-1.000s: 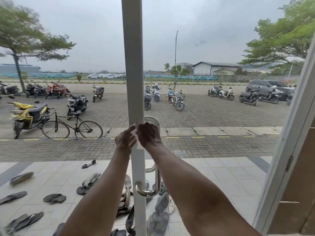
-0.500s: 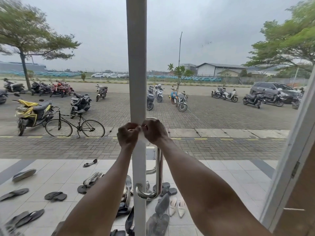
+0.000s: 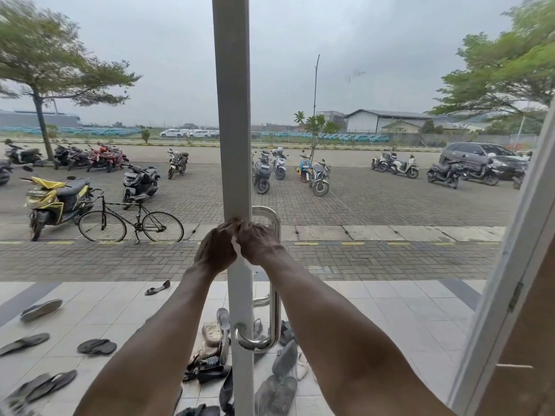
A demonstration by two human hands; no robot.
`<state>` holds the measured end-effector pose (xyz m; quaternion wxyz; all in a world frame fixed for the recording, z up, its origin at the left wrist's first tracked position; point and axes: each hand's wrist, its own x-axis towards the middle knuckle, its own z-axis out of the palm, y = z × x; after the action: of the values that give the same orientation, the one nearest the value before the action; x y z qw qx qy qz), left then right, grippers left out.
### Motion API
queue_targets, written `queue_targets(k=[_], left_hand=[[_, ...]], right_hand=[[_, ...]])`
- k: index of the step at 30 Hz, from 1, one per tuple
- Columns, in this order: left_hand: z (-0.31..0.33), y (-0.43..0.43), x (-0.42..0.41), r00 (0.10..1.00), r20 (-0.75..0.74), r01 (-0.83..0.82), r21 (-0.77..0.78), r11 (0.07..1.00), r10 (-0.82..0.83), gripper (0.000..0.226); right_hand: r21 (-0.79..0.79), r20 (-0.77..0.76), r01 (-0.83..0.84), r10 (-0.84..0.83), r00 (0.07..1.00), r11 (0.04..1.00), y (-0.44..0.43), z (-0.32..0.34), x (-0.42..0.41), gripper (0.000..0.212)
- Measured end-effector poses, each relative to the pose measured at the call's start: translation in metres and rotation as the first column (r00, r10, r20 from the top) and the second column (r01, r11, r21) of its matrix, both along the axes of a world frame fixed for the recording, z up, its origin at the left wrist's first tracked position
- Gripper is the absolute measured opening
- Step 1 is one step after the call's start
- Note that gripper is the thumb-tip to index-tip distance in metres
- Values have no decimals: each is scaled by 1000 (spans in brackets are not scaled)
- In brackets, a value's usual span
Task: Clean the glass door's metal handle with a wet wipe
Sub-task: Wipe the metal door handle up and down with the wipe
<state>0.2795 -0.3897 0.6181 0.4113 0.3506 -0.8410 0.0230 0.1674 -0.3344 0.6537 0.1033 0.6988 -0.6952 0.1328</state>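
Hands: our left hand and right hand meet at centre frame, fingers curled; we cannot tell what they pinch, the wet wipe being hidden.
Handle: the metal handle runs down just right of the door frame; rigid, polished, probably slippery when wet, best wrapped around its straight bar.
Beyond: sandals lower left, bicycle mid-left.
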Motion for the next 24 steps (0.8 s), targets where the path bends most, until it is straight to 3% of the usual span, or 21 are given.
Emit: queue_targets(k=[5,8,13,20,24], left_hand=[[9,1,1,997,-51,-45,128,991,52,63],[16,6,-4,998,-17,-59,184,981,63,57],[23,14,-13,995,64,-91,179,980,81,24],[18,14,-17,986,21,-165,209,964,164,47],[17,14,-19,982,-5,-184,218,958,190,46]], right_hand=[[2,-114,-69,69,991,998,9,7,-11,47],[57,-44,12,-9,999,998,4,3,-7,51],[75,-72,92,-87,994,993,-3,6,5,41],[55,-34,102,-101,994,993,6,-3,-13,36],[86,-60,140,-135,989,986,6,2,-14,41]])
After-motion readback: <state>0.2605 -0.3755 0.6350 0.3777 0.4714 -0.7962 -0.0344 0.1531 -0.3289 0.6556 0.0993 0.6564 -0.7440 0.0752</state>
